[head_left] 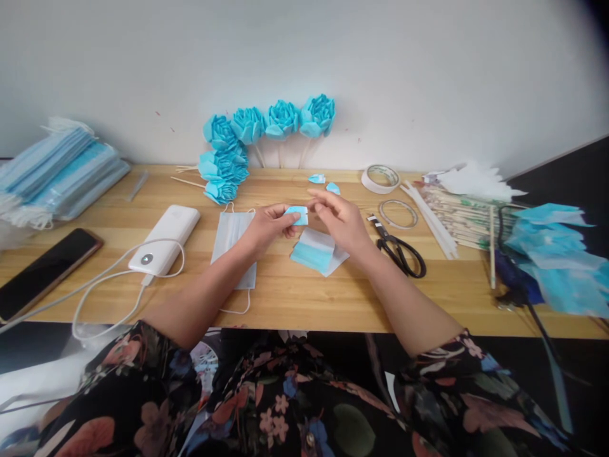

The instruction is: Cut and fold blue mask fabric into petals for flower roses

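My left hand (273,222) is closed, pinching a small folded piece of blue mask fabric (299,216) between thumb and fingers. Right beside that piece is my right hand (337,219), its fingers bent and partly apart at the piece's right edge; whether they touch it is hard to see. Below the hands lie cut blue and white mask fabric pieces (314,254). Two small folded blue petals, one petal (316,179) and another petal (333,188), rest beyond my fingers. Black-handled scissors (397,247) lie to the right of my right wrist.
Blue fabric flowers (281,119) on sticks stand against the wall. A whole mask (223,231) lies under my left forearm. Leftward are a power bank (174,231), phone (47,273) and mask stack (61,171). Tape rolls (380,188), sticks (469,219) and blue scraps (556,254) are rightward.
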Demonstrator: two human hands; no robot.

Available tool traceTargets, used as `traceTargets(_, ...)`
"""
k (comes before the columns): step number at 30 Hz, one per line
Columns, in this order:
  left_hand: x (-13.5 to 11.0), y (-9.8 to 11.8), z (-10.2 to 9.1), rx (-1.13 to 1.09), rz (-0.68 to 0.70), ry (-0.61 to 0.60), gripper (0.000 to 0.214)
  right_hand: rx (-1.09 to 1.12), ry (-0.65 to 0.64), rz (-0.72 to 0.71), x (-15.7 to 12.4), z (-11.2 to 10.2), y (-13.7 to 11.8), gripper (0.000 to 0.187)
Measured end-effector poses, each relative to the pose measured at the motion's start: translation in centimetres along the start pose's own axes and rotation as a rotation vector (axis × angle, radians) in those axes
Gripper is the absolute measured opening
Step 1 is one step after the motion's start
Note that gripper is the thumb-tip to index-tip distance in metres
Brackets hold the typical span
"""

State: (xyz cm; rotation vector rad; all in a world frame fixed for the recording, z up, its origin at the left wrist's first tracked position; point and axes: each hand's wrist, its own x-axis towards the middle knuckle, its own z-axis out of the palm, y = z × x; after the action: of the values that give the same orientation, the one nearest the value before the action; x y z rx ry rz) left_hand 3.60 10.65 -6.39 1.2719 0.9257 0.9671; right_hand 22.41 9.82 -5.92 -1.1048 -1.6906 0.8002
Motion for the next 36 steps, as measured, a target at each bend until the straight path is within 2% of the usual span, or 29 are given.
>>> traceTargets(3, -0.1, 0.2, 0.1, 0.043, 0.013, 0.006, 0.035, 0.195, -0.069, 0.219, 0.2, -0.1, 0.0, 0.027)
traceTargets(7, -0.2, 0.4, 0.1, 0.072, 0.029, 0.008, 0.036, 0.317, -0.102, 0.324, 0.3, -0.1, -0.3, 0.03)
traceTargets(14, -0.3, 0.5, 0.1, 0.112, 0.038, -0.028, 0.036, 0.325, -0.165, 0.349, 0.2, 0.0, -0.6, 0.039)
traceTargets(22, -0.3, 0.4, 0.1, 0.152, 0.04, -0.05, 0.031, 0.279, -0.13, 0.326, 0.1, 0.0, -1.0, 0.029)
traceTargets(36, -0.2, 0.4, -0.1, 0.118, 0.05, 0.005, 0.033, 0.284, -0.206, 0.295, 0.2, -0.3, -1.3, 0.034)
